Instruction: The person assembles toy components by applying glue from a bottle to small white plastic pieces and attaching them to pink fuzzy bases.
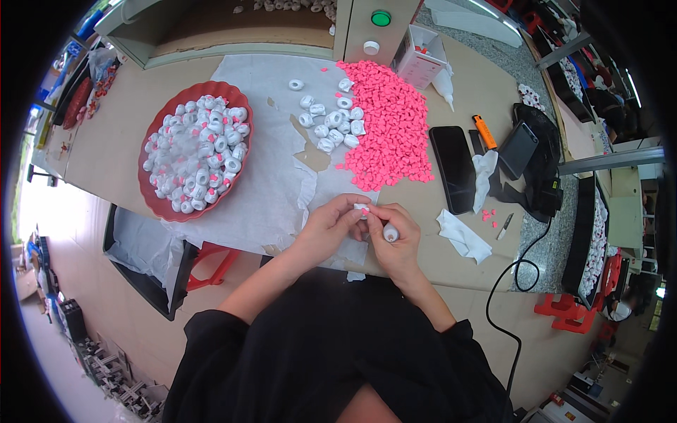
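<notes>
At the table's near edge, my left hand (326, 227) pinches a small white ring-shaped piece (361, 207) that has a pink bit on it. My right hand (396, 243) meets it there, fingertips at the same piece. A small white squeeze bottle (391, 233) is tucked in the right hand's curled fingers. Just beyond the hands spreads a heap of small pink pieces (388, 127). Beside that heap, to its left, lie several loose white ring pieces (331, 125). A red scalloped bowl (145, 185) at the left holds many white rings, some with pink bits.
White paper (271, 197) covers part of the table. On the right are a black phone (452, 169), an orange cutter (484, 132), crumpled tissue (463, 236), a white nozzle bottle (444, 86) and a black cable (518, 264). A shelf unit (282, 49) stands behind; a black lined bin (144, 243) sits below left.
</notes>
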Demonstrator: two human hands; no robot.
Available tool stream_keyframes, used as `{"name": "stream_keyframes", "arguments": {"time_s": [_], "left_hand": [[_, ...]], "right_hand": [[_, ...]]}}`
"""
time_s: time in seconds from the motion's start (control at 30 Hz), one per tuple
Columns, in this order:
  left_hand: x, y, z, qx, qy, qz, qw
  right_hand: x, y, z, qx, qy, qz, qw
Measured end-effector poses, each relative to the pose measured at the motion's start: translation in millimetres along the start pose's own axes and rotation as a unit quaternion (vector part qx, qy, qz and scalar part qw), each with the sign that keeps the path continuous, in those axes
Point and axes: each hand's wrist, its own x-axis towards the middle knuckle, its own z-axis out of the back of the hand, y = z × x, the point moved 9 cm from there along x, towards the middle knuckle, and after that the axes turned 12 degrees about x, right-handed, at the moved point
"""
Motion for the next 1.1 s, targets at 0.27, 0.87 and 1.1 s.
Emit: {"name": "stream_keyframes", "arguments": {"time_s": [0.27, 0.87, 1.1], "left_hand": [[0.8, 4.4, 1.6, -0.058, -0.005, 0.003, 0.998], [2.7, 8.6, 3.7, -0.11, -0.022, 0.026, 0.993], [0.6, 8.1, 5.4, -0.102, -0.022, 0.021, 0.994]], "right_hand": [[1.3, -5.9, -0.9, 0.032, 0.003, -0.032, 0.999], [1.0, 1.4, -5.2, 0.0, 0.021, 0.005, 1.0], [-0.2, 2.7, -5.7, -0.007, 0.018, 0.02, 1.0]]}}
